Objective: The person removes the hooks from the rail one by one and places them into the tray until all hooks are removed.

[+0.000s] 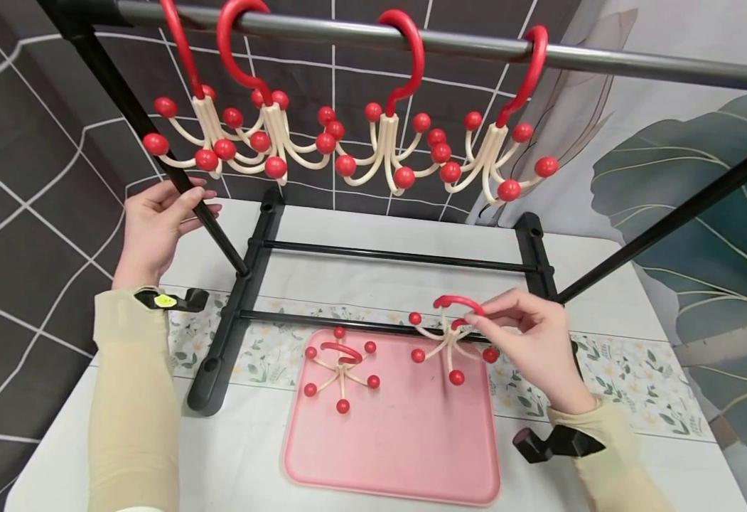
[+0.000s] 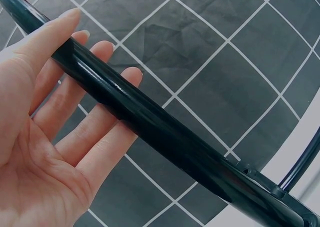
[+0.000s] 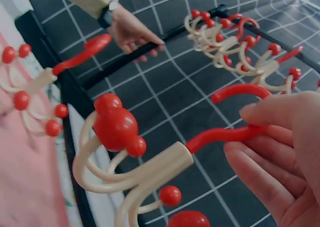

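Your right hand (image 1: 533, 341) pinches a hanger (image 3: 162, 164) by its hook (image 3: 220, 136); stem hangs left of your fingertips, over the tray's (image 1: 399, 451) far right corner. Your left hand (image 1: 156, 224) loosely holds the black post (image 2: 155, 119).

From my screens I see one hanger (image 3: 162, 163) in the air below the rack's top bar: a curved red hook uppermost, a cream stem, and curved cream arms ending in red balls. My right hand (image 1: 529, 341) pinches it by the hook. I also see the rack (image 1: 322, 30) standing on black feet, its slanting, glossy black post (image 2: 150, 118) between my left hand's (image 1: 158, 224) thumb and fingers.
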A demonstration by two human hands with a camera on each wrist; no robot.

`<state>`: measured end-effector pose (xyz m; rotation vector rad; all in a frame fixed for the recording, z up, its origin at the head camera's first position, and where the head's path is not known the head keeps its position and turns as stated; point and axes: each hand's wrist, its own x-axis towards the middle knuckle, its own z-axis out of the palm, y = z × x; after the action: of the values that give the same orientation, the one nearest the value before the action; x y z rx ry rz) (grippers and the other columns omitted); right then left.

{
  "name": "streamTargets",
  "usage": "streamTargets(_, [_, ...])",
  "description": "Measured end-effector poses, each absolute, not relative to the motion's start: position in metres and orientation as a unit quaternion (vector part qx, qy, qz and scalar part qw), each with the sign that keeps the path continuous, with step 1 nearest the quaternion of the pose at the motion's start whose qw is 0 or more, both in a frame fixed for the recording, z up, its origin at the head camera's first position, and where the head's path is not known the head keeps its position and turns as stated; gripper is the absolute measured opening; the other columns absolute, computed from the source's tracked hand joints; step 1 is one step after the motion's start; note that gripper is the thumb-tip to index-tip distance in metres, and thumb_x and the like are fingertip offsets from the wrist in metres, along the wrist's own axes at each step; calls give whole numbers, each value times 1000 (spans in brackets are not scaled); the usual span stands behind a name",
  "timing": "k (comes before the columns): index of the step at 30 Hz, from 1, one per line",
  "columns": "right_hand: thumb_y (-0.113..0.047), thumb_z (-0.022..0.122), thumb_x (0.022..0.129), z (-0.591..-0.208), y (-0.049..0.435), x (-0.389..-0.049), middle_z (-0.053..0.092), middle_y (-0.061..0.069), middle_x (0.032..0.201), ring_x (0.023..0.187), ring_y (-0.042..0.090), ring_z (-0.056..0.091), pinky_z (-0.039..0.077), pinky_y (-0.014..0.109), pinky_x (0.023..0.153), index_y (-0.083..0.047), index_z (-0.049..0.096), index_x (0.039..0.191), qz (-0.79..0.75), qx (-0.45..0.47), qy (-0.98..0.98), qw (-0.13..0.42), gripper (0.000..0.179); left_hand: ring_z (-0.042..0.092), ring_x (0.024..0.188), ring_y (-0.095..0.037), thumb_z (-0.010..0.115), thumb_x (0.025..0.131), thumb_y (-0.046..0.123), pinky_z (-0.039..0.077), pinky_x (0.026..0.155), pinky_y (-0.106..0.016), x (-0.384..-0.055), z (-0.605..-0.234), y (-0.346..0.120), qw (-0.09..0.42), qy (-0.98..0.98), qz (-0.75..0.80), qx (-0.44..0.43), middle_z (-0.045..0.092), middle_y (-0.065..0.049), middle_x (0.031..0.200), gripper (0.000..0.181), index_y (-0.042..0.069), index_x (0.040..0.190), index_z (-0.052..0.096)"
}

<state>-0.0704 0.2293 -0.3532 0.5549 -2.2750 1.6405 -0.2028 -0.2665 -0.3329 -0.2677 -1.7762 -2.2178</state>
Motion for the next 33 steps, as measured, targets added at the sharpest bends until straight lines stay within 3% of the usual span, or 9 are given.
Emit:
streamTargets(4, [14,80,80,-365,223,-65,73,9,87,70,21,73,59,25,58,-6,75,91,577,202,-786,90,23,76,82,-23,72,93,0,60,78,-29,-203,-333,-266,144,-617,-768,-92,74,-15,96,24,-9,115,69])
streamTargets(7, [13,81,80,-375,217,-61,72,10,88,71,25,73,60,28,60,-7,75,90,588,210,-778,63,23,76,82,-23,73,93,0,60,78,-29,-203,-333,-267,144,-617,-769,-92,74,-15,97,24,-9,115,69])
streamTargets(15, [17,77,81,-400,202,-55,71,20,89,74,27,74,62,35,64,2,73,91,634,223,-741,8,19,76,82,-23,72,93,0,60,78,-29,-204,-335,-268,143,-615,-770,-95,74,-15,97,24,-10,115,69])
streamTargets(26, [16,78,81,-419,188,-53,72,15,88,74,28,75,62,37,64,0,72,91,642,230,-731,0,20,76,80,-22,74,92,1,60,77,-29,-204,-334,-267,145,-625,-762,-85,74,-14,96,25,-8,115,70])
streamTargets(33, [25,75,76,-422,184,-54,72,14,89,76,22,74,62,37,64,-2,73,89,639,234,-733,6,31,76,80,-21,75,92,2,60,78,-29,-203,-333,-267,144,-627,-761,-83,74,-13,97,29,-11,117,67])
